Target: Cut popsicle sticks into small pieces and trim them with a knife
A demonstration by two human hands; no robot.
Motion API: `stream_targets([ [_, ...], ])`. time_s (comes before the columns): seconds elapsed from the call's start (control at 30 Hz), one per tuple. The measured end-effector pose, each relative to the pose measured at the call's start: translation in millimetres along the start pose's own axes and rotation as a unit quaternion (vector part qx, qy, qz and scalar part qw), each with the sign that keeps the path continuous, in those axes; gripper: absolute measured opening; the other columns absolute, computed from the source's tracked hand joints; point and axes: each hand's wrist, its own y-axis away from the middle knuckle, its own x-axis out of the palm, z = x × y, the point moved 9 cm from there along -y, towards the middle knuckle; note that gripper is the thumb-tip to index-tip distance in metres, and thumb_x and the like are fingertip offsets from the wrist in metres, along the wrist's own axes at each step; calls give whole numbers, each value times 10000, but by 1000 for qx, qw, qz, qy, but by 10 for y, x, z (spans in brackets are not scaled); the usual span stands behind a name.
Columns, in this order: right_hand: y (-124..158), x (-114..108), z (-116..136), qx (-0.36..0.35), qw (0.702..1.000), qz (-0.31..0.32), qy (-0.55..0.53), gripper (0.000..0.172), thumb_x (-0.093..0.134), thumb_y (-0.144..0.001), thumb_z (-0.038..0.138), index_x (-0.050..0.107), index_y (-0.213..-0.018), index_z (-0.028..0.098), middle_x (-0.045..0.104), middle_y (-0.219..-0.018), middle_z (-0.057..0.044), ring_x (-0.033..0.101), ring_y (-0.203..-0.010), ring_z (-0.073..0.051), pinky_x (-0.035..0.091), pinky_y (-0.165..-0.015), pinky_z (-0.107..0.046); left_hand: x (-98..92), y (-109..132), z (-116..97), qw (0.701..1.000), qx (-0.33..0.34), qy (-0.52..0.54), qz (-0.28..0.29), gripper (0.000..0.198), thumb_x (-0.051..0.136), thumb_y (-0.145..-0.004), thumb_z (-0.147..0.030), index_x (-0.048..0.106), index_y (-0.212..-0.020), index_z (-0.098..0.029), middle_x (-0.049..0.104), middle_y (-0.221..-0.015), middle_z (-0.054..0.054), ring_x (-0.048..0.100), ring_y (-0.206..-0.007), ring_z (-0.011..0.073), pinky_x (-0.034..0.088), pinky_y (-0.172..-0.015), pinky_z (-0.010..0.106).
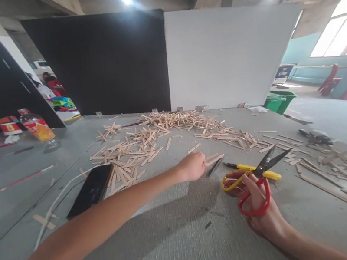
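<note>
Wooden craft sticks lie in a loose heap [149, 140] across the far middle of the grey surface [183, 234], thinning into a trail that runs off to the right. Your left hand [193, 166] reaches across from the near left, with its fingers bunched together and pinched on the end of a single wooden stick [215, 158] that lies flat just to the right of the fingertips. A thin dark sliver [214, 167] lies just beside that stick on its near side; you cannot tell what it is. Your right hand [258, 206] rests on the surface to the right of your left hand and a little nearer, palm up, with its fingers closed through the red loop of a pair of scissors [259, 174]. The other handle is yellow, and the blades stand open, pointing far and right, close to the stick but not touching it. Your two hands are near each other but apart. Left of your forearm a black phone [90, 189] lies face up at the edge of the heap, with a white cable [56, 203] curving away from it toward the near left. Further left stands a plastic bottle [37, 128] with an orange label. Longer wooden strips [333, 183] lie scattered at the near right. A black panel [100, 67] and a white panel [230, 55] stand upright along the far edge.
</note>
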Motion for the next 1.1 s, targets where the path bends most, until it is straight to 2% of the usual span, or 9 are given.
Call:
stream_targets([
  [0.07, -6, -18, -17, 2, 1000, -1, 1, 405, 629, -942, 624, 744, -949, 236, 740, -960, -87, 703, -946, -265, 557, -861, -389, 34, 184, -44, 999, 16, 4, 33, 304, 652, -1020, -351, 644, -1259, -164, 675, -1235, 95, 694, -1021, 234, 605, -874, 433],
  [0.2, -17, -58, -58, 10, 1000, -7, -2, 376, 574, -990, 587, 736, -949, 250, 734, -994, -73, 696, -941, -248, 546, -879, -384, 253, 577, -151, 994, 35, -2, 101, 253, 659, -1017, -349, 671, -1184, -159, 701, -1149, 74, 704, -938, 206, 614, -820, 389],
  [0.33, -12, -55, -51, 17, 1000, -14, 2, 363, 633, -952, 600, 731, -926, 252, 725, -979, -64, 694, -911, -243, 550, -874, -385, 300, 690, -55, 996, -2, -33, 85, 248, 671, -1009, -337, 671, -1195, -172, 694, -1174, 82, 701, -979, 216, 607, -846, 394],
  [0.5, -19, -52, -40, 18, 1000, -23, -4, 387, 650, -918, 632, 732, -907, 253, 726, -915, -58, 698, -863, -248, 567, -833, -393, -131, 387, 435, 993, -98, -66, 3, 331, 671, -1007, -342, 632, -1288, -171, 655, -1283, 103, 681, -1080, 255, 595, -906, 454],
  [0.67, -33, -32, -36, 19, 1000, -15, -7, 394, 672, -897, 626, 731, -861, 239, 715, -878, -65, 695, -848, -260, 568, -821, -398, -620, 94, 929, 983, -163, -82, -24, 355, 679, -1001, -345, 626, -1303, -165, 646, -1301, 112, 676, -1096, 264, 593, -913, 456],
  [0.83, -31, 11, -1, 21, 1000, -4, -14, 384, 685, -894, 605, 729, -823, 230, 707, -881, -69, 684, -862, -259, 551, -849, -390, -850, 133, 1066, 981, -157, -111, 5, 354, 669, -1007, -347, 622, -1310, -171, 641, -1315, 111, 671, -1107, 266, 588, -924, 468],
  [0.93, -35, 18, -19, 27, 999, 1, -22, 402, 687, -888, 626, 728, -817, 232, 711, -853, -68, 681, -844, -255, 553, -819, -375, -735, 290, 936, 984, -116, -115, 74, 331, 665, -1010, -349, 635, -1287, -171, 651, -1296, 103, 676, -1092, 261, 590, -919, 463],
  [1.03, -44, 5, -48, 33, 999, 2, -29, 403, 681, -894, 633, 730, -838, 237, 720, -857, -62, 686, -843, -250, 553, -817, -368, -414, 533, 728, 978, -70, -106, 166, 302, 666, -1010, -347, 651, -1253, -168, 672, -1251, 94, 690, -1039, 240, 601, -887, 437],
  [1.1, -46, -5, -54, 35, 999, -1, -30, 396, 679, -902, 623, 732, -833, 237, 724, -875, -63, 690, -864, -248, 549, -831, -360, -207, 690, 632, 972, -55, -104, 202, 270, 660, -1015, -343, 662, -1227, -176, 682, -1224, 89, 695, -1004, 223, 608, -864, 412],
])
